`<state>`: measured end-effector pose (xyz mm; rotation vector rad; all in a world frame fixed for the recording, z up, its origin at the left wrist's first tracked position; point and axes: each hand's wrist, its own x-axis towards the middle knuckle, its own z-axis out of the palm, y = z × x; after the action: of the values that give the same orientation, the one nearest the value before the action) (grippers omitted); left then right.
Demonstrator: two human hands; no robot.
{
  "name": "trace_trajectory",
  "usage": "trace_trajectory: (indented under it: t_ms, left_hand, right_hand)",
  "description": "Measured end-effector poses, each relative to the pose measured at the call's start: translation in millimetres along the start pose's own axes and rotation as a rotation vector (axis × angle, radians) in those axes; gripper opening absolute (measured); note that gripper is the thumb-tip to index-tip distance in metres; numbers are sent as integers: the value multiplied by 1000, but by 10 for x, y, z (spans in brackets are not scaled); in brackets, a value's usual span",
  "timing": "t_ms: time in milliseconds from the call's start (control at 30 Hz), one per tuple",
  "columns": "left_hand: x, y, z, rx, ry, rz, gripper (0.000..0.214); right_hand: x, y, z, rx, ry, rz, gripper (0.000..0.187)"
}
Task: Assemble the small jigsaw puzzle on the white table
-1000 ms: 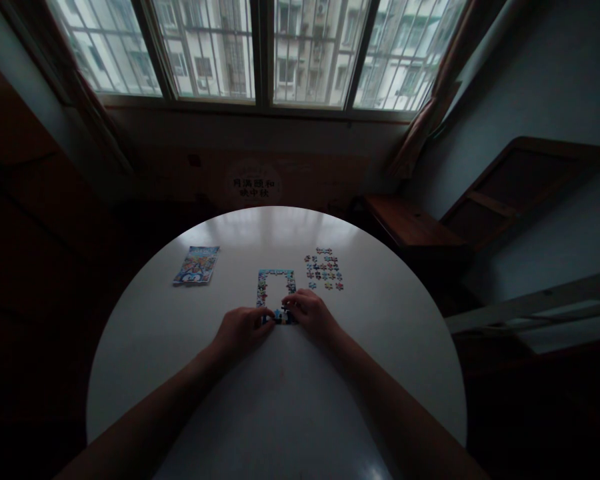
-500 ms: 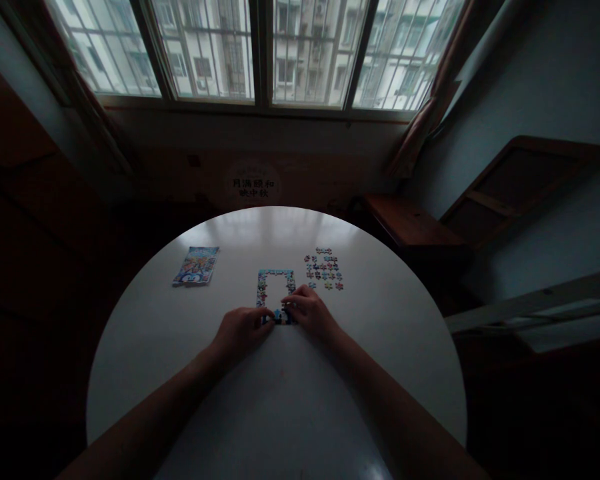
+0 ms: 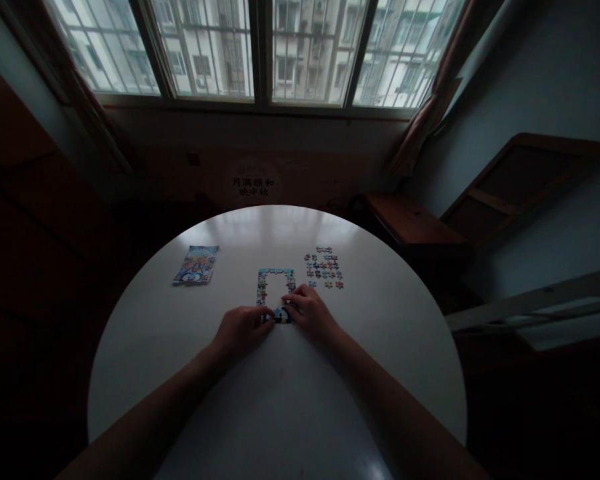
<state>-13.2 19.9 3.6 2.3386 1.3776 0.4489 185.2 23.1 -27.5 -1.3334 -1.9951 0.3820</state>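
Observation:
A partly built jigsaw frame lies in the middle of a round white table. My left hand rests with curled fingers against the frame's near left corner. My right hand sits at the near right corner, fingertips pinched on the frame's bottom edge. Whether either hand holds a loose piece is hidden in the dim light. Several loose puzzle pieces are spread just right of the frame, beyond my right hand.
A colourful puzzle picture card lies at the table's left. A dark wooden side table and a leaning wooden frame stand to the right. A barred window runs behind.
My right hand has crept slightly forward and left along the frame's near right corner. The left hand has stayed put.

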Motion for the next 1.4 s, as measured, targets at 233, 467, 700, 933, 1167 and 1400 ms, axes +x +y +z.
trace_trajectory:
  t_ms: [233,467,700,933,1167,1400]
  left_hand:
    - [2,-18,8,2,-8,-11,25]
    - [-2,-24,16,-10,-6,-8,24]
    - [1,-29,16,-19,-10,-9,26]
    - [1,-49,31,-8,-1,4,24]
    - [7,-51,26,3,-7,10,24]
    - [4,-50,29,6,2,15,23]
  right_hand:
    - [59,52,-148,201,193,84,23]
    - [69,133,-154,330,258,228,24]
    - [63,102,-131,285,226,186,21]
    - [54,90,-137,262,153,179,19]
    - [32,40,-139,150,28,74,17]
    - [25,50,-125,122,11,82,18]
